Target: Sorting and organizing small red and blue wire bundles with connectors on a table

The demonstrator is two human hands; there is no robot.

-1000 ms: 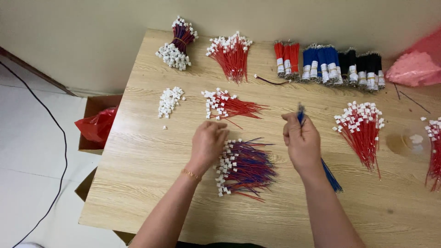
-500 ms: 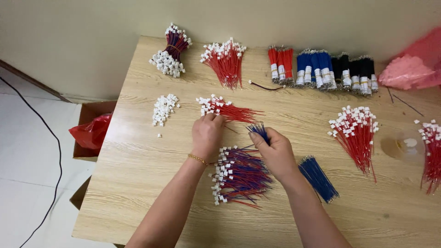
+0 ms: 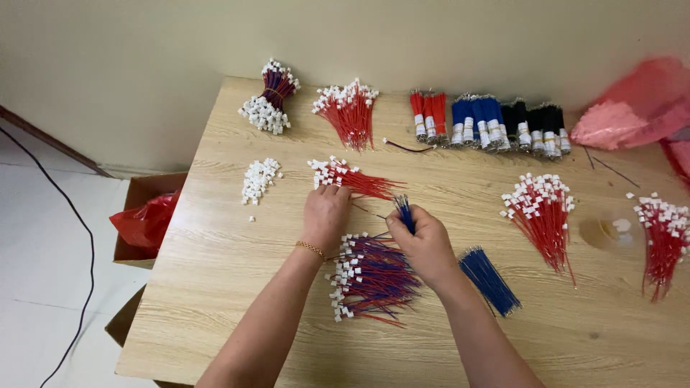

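Head view: right hand (image 3: 425,244) pinches a small bunch of blue wires (image 3: 405,213), long axis near-far, tips pointing far. Left hand (image 3: 325,214) fingers curled onto the red connector wires (image 3: 351,178); actual grip probably hidden. Red-blue pile (image 3: 374,276) sits between the wrists. Pink bag (image 3: 632,108) far right, cut off.

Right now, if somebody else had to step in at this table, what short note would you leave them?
Left hand: fingertips resting on the loose red wires with white connectors, grip hidden.
Right hand: pinching a few blue wires, ends pointing up.
Between the hands: a pile of red-and-blue wires with connectors. Loose white connectors lie to the left, bare blue wires to the right.
Done: that mixed pile seems assembled.
Left: apparently the bare blue wires and loose connectors.
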